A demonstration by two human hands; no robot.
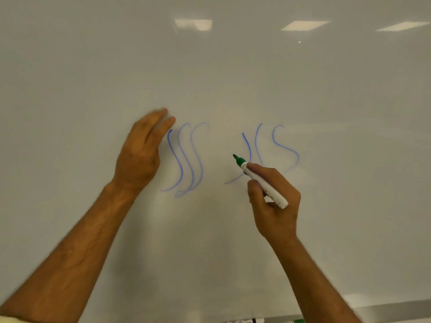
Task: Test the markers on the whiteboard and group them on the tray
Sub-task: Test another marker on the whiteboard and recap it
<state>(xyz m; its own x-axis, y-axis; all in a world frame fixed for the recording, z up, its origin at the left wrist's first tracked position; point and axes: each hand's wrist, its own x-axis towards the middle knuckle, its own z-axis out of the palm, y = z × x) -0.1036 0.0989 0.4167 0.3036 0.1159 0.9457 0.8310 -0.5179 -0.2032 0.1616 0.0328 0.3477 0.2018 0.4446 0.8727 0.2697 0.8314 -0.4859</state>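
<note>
Whiteboard [233, 66]: a pale, glossy board fills nearly the whole view; ceiling lights reflect near its top edge.
Blue marks [186, 159]: two clusters of wavy blue strokes at mid-board; one by the left hand, one by the right.
Left hand [142, 152]: fingers straight and together, holding nothing; it lies flat at the board just left of the left cluster, slightly blurred.
Right hand [272, 201]: fingers curled round the green marker, thumb and forefinger pinching its barrel.
Green marker [261, 180]: white barrel, uncapped green tip aimed up-left; whether the tip touches the board I cannot tell.
Ledge below [256, 321]: ends of more markers peek in at the bottom edge; the tray itself is not visible.
Doing it well: likely best to stroke on bare board between the clusters; press lightly, draw one steady line, so green ink reads clearly against blue.
</note>
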